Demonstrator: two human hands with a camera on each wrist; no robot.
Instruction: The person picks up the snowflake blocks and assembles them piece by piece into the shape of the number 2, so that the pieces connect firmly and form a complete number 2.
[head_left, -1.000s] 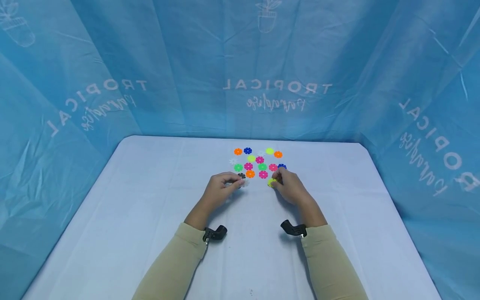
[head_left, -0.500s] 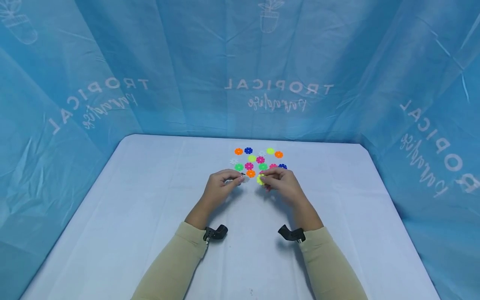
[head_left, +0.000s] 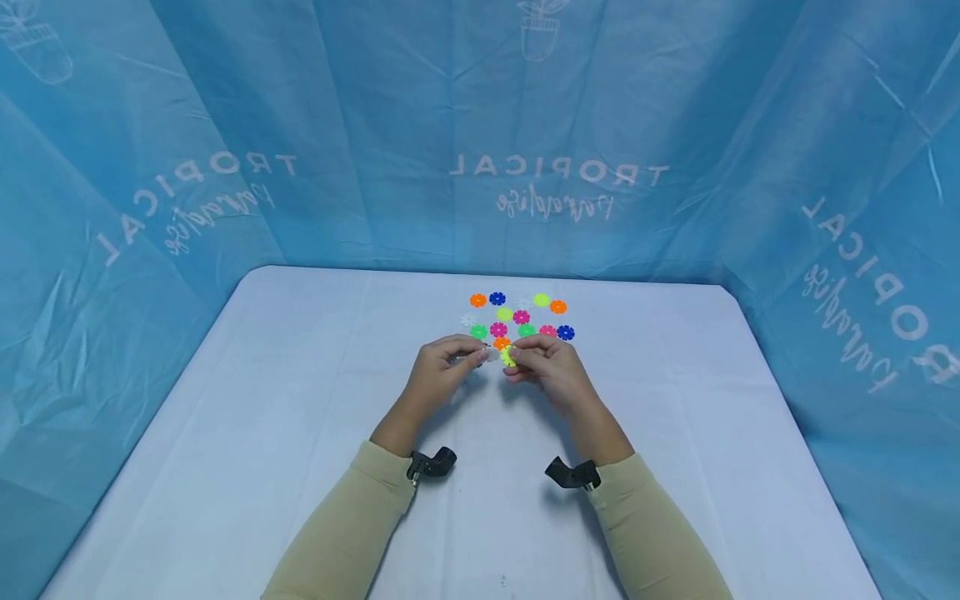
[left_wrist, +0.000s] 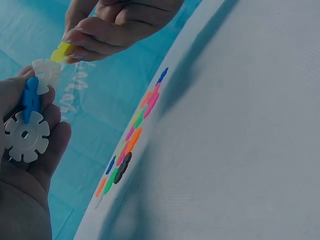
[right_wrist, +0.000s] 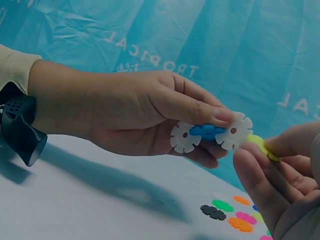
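My left hand [head_left: 441,371] holds a short chain of flat notched discs: a white disc [left_wrist: 27,142], a blue disc [left_wrist: 31,97] standing edge-on, and a second white disc [left_wrist: 46,74]. Across from it, my right hand [head_left: 557,375] pinches a yellow notched disc [right_wrist: 259,143] between thumb and fingers. In the right wrist view the yellow disc's edge is right at the outer white disc's rim, the two overlapping there. Both hands are raised above the table, facing each other. In the left wrist view the right hand's fingers cover part of the yellow disc.
Loose notched discs lie spread behind the hands, among them an orange disc [head_left: 477,300], a blue disc [head_left: 566,332], a pink disc [head_left: 521,317] and a black disc [right_wrist: 213,212]. The white table [head_left: 225,467] is backed by a blue printed curtain [head_left: 390,125].
My right hand has moved left with the yellow disc, from the right of the loose discs up to the white disc. The left hand has stayed nearly in place.
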